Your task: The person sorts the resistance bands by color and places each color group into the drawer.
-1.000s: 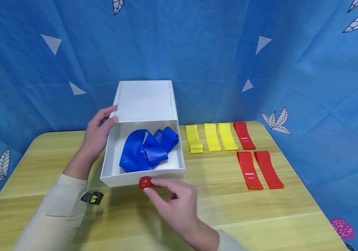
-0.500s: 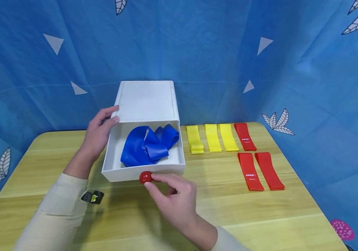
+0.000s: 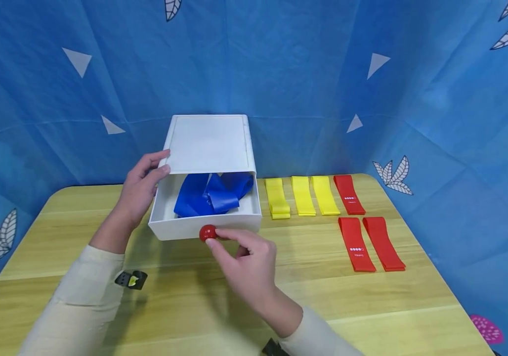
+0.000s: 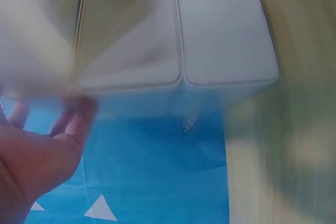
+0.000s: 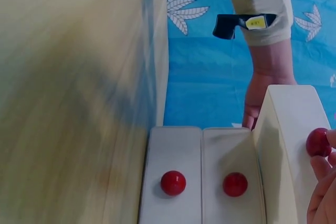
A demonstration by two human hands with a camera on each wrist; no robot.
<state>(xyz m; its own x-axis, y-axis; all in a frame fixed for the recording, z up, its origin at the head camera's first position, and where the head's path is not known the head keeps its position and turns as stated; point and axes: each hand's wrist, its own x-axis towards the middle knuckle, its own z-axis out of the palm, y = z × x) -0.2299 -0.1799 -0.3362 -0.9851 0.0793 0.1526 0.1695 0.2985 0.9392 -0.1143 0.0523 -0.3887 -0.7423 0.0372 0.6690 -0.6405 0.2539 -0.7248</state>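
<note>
A white drawer chest (image 3: 211,143) stands at the back of the table. Its top drawer (image 3: 176,229) is pulled partly out, with crumpled blue elastic bands (image 3: 217,199) inside, partly hidden under the chest top. My right hand (image 3: 250,267) pinches the drawer's round red knob (image 3: 207,233) between thumb and fingers. My left hand (image 3: 140,193) rests against the chest's left side, fingertips at the top edge. In the right wrist view, two lower drawers with red knobs (image 5: 173,183) are flush in the chest.
Right of the chest lie folded yellow bands (image 3: 303,196) and folded red bands (image 3: 356,244), laid flat on the wooden table (image 3: 183,306). A blue patterned cloth (image 3: 280,74) hangs close behind the table.
The top drawer has slid back toward the chest, and my right hand has moved forward with its knob. More of the blue bands is now covered. My left hand stays in place.
</note>
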